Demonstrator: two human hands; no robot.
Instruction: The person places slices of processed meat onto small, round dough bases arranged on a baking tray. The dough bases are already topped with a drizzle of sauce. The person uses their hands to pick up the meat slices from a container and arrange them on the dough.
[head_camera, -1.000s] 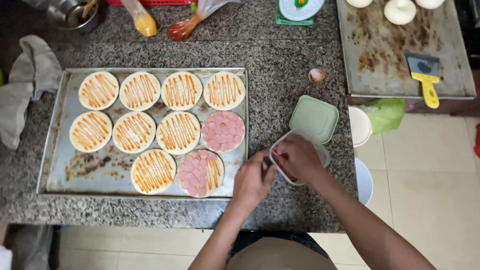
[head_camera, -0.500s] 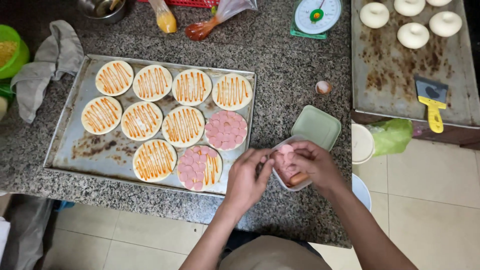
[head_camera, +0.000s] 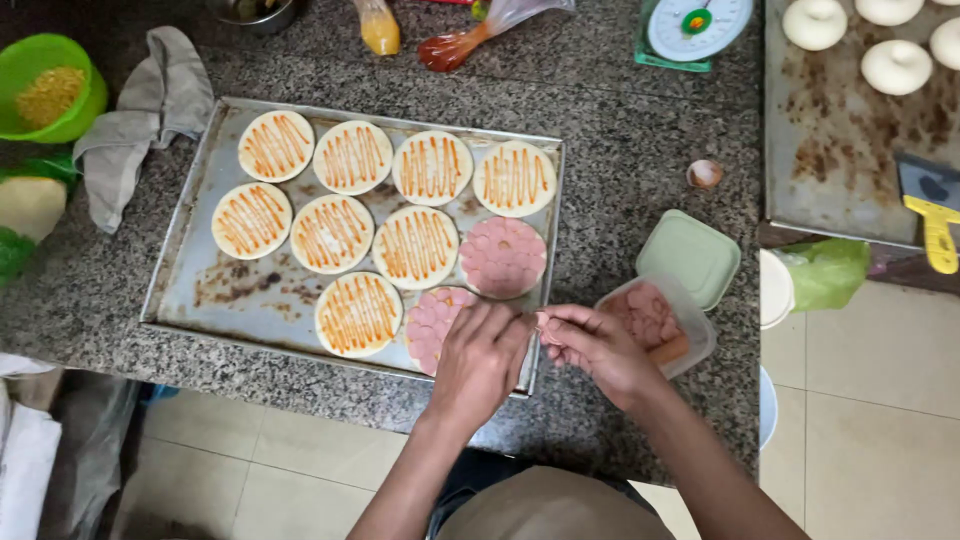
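The left hand (head_camera: 480, 355) half hides the round (head_camera: 432, 322) at the tray's (head_camera: 180, 290) front edge; the right hand (head_camera: 592, 345) beside it pinches a sausage slice (head_camera: 547, 324), fingers curled.

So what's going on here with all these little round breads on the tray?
A person is topping small dough rounds on a metal baking tray. Both hands meet at the tray's near right corner: the left hand rests over a half-covered round, and the right hand pinches pink sausage slices beside it. A clear tub of sausage slices sits just right of the tray, its green lid off. One round is fully covered; the other seven carry only orange sauce stripes.
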